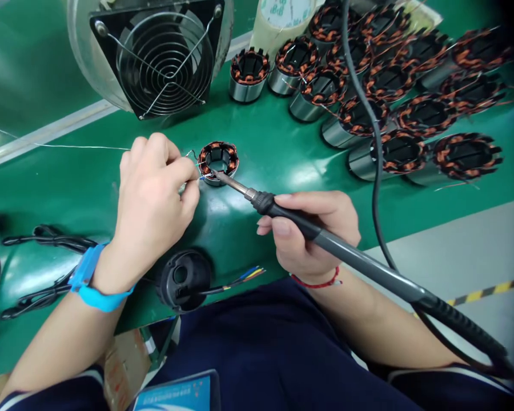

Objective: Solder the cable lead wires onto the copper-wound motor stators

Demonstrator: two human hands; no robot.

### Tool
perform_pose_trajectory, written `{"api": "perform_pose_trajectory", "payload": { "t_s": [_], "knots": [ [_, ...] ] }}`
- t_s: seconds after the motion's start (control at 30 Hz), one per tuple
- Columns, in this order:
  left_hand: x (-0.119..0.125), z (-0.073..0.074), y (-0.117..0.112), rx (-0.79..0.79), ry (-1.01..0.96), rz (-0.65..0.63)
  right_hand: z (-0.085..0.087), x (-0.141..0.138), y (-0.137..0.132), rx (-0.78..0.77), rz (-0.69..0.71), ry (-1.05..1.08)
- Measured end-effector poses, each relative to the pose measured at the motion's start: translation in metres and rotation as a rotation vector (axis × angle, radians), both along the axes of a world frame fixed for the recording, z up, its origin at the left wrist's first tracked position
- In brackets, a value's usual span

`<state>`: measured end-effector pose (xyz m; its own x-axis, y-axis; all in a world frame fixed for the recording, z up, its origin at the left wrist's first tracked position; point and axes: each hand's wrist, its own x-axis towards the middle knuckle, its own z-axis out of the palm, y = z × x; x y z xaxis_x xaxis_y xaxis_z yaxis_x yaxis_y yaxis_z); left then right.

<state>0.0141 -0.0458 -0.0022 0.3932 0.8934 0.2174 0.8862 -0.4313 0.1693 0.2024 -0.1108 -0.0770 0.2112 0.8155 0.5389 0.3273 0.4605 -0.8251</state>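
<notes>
A soldering iron (325,242) is gripped pen-style in the right hand (312,234) — tip touching the wound stator (218,161) on the green bench (89,182); thin wire leads (192,178) are pinched by the left hand (152,200) fingers, just beside it.

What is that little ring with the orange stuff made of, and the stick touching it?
The ring looks like shiny grey metal wound with copper wire: the coils gleam orange-brown. The stick, a soldering iron in the right hand, seems to have a matte dark plastic or rubber handle and a bare silvery metal tip.
</notes>
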Motion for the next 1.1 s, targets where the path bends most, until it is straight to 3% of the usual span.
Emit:
{"api": "perform_pose_trajectory", "payload": {
  "t_s": [0.3, 0.6, 0.77, 0.93, 1.1],
  "knots": [
    [0.0015, 0.0, -0.0002, 0.024, 0.037, -0.007, 0.0049, -0.0005, -0.0025, -0.092, 0.025, -0.018],
    [0.0037, 0.0019, -0.0007, -0.079, -0.054, 0.037, 0.0031, -0.0019, -0.0026, -0.122, 0.013, -0.089],
    [0.005, 0.0022, -0.0012, -0.095, -0.05, 0.04, 0.0046, -0.0014, -0.0025, -0.063, 0.043, -0.033],
    [0.0049, 0.0017, -0.0013, -0.108, -0.058, 0.038, 0.0061, -0.0027, -0.0028, -0.116, 0.025, -0.11],
    [0.0057, 0.0018, -0.0003, -0.092, -0.035, 0.034, 0.0051, -0.0028, -0.0007, 0.01, 0.001, -0.053]
  ]
}}
